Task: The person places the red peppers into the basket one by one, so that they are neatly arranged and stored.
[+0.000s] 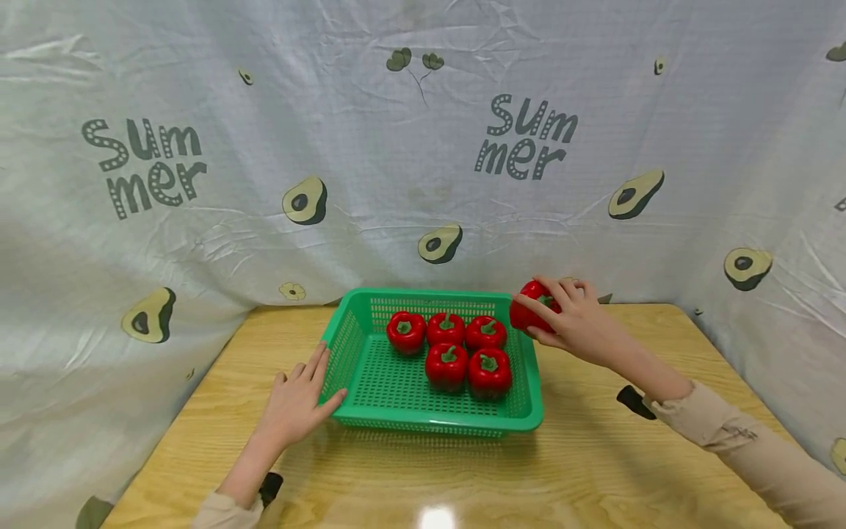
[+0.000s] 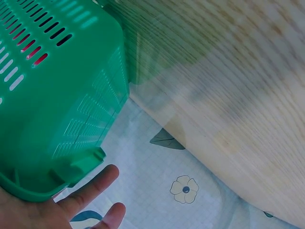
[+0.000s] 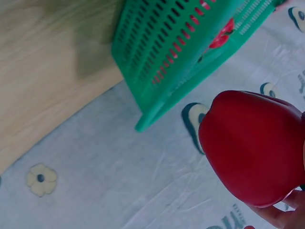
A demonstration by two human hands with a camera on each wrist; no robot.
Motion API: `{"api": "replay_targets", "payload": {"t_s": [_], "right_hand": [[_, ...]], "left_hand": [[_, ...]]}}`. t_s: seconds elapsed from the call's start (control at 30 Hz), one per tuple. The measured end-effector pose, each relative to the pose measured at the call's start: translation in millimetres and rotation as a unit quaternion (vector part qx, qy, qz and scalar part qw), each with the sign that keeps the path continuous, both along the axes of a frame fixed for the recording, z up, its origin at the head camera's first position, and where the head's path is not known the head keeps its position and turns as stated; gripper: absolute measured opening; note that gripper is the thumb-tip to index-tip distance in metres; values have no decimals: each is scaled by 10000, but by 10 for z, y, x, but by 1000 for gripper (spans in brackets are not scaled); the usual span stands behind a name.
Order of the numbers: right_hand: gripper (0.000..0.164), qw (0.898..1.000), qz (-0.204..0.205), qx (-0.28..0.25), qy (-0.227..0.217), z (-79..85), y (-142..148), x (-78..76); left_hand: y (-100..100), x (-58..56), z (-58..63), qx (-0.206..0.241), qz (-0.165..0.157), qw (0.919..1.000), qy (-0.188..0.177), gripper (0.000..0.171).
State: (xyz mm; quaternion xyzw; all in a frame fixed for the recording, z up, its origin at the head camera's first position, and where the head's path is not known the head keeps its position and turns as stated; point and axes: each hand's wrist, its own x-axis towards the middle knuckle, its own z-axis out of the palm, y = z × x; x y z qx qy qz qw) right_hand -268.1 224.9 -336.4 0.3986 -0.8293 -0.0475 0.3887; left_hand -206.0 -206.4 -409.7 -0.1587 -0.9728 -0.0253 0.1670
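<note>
A green plastic basket (image 1: 436, 422) sits on the wooden table with several red bell peppers (image 1: 446, 366) inside, grouped toward its right and back. My right hand (image 1: 570, 323) grips another red bell pepper (image 1: 523, 314) over the basket's back right corner. In the right wrist view this bell pepper (image 3: 252, 148) looks large and glossy, with fingertips curled at its lower side. My left hand (image 1: 299, 400) rests at the basket's left rim with fingers extended. From the left wrist, fingers (image 2: 90, 191) show beside the rim of the basket (image 2: 62, 114).
The wooden table (image 1: 423, 477) reaches out on both sides of the basket. Behind it hangs a pale cloth (image 1: 370, 147) printed with avocados and lettering, close to the basket's back. Dark straps (image 1: 636, 402) show at the wrists.
</note>
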Motion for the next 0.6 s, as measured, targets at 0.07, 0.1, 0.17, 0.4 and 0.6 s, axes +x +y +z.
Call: {"api": "replay_targets", "payload": {"t_s": [0.07, 0.1, 0.17, 0.4, 0.6], "right_hand": [[54, 10000, 40, 85, 27, 31, -73, 7], [53, 9999, 73, 119, 40, 43, -114, 9], [51, 9997, 160, 161, 58, 59, -196, 11], [45, 9980, 613, 116, 139, 101, -509, 12], [48, 9976, 666, 170, 102, 119, -763, -6]], "left_hand": [[3, -6, 7, -4, -3, 10000, -18, 72], [3, -7, 9, -16, 11, 10000, -49, 73], [9, -7, 13, -13, 18, 10000, -74, 72], [19, -19, 7, 30, -14, 10000, -23, 72], [11, -18, 3, 64, -29, 10000, -71, 73]]}}
